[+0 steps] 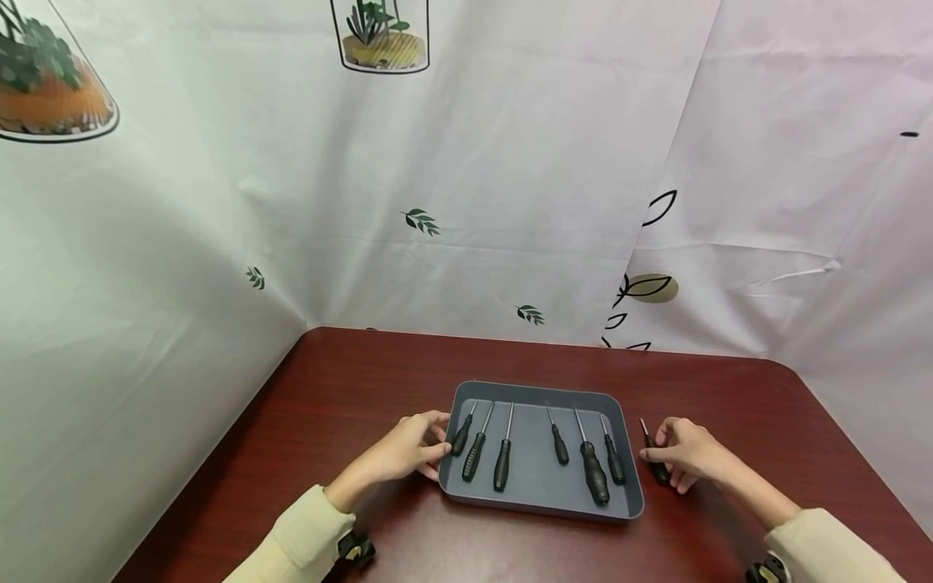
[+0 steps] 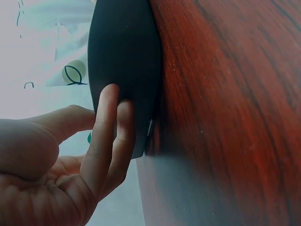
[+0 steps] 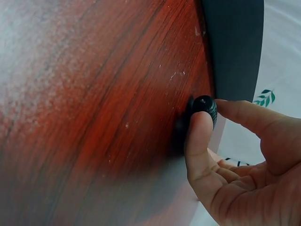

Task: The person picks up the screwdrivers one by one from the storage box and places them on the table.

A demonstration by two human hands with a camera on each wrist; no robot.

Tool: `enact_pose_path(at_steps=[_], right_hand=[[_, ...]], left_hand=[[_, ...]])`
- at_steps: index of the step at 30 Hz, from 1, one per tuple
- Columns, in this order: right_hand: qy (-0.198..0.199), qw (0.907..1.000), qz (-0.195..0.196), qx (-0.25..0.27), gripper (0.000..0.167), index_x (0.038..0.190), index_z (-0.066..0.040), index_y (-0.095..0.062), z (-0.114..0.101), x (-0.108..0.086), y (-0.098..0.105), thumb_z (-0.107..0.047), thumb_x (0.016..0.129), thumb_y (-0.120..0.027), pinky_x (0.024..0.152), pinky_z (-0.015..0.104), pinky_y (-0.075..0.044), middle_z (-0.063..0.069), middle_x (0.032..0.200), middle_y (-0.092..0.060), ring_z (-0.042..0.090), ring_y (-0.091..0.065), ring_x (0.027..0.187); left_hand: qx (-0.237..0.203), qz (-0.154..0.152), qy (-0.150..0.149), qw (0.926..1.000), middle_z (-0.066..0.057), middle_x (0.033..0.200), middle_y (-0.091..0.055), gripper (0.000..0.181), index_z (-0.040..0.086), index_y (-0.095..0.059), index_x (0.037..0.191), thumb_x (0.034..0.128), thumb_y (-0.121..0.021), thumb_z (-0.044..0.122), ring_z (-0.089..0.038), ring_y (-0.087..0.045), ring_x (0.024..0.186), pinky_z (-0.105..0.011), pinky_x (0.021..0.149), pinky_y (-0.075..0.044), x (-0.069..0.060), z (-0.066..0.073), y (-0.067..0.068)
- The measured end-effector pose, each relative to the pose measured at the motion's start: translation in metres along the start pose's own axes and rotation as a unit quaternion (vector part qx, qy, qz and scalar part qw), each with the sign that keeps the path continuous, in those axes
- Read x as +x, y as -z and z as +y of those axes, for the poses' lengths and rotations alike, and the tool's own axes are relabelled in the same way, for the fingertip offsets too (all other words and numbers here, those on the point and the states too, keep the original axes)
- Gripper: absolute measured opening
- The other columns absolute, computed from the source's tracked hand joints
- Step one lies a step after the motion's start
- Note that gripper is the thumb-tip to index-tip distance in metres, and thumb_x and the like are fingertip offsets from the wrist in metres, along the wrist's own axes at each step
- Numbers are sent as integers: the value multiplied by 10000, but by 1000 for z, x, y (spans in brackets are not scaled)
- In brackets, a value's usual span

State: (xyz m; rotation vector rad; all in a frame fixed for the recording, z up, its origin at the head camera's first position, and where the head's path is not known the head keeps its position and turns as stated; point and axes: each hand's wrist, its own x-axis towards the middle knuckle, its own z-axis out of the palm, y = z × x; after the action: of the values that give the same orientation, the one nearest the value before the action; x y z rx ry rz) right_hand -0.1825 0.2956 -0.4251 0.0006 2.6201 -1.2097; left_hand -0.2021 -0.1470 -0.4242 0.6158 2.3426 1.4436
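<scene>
A grey rectangular tray [image 1: 528, 465] lies on the table with black-handled screwdrivers in it, shafts pointing away from me. Three are in its left half, among them a ridged one [image 1: 474, 457]; three are in its right half, the thickest [image 1: 594, 474] in the middle. My left hand [image 1: 404, 448] grips the tray's left side, thumb at the rim and fingers against the outer wall [image 2: 124, 52]. Just right of the tray, my right hand [image 1: 692, 455] pinches the black handle of another screwdriver [image 1: 659, 472], its handle end [image 3: 205, 104] low over the wood.
The dark red wooden table [image 1: 364, 368] has rounded far corners. White patterned cloth [image 1: 466, 267] hangs behind it and at both sides. Dark wrist devices [image 1: 355, 548] sit by both cream sleeves [image 1: 309, 526].
</scene>
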Motion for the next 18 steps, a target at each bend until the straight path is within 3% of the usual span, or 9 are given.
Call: enact_pose_path(at_steps=[18], right_hand=[[-35,9996,234,-175,350,881,3,-495,-4,0,12,-230,904,-754,431,394,-582,95,605,-541,222,-592,453]], left_hand=[[13,6,-42,10000,-144,980,-585,493,-188,-421,1373,955,-629,-30,-223,-674,627,-335,544,-625,0,-1,0]])
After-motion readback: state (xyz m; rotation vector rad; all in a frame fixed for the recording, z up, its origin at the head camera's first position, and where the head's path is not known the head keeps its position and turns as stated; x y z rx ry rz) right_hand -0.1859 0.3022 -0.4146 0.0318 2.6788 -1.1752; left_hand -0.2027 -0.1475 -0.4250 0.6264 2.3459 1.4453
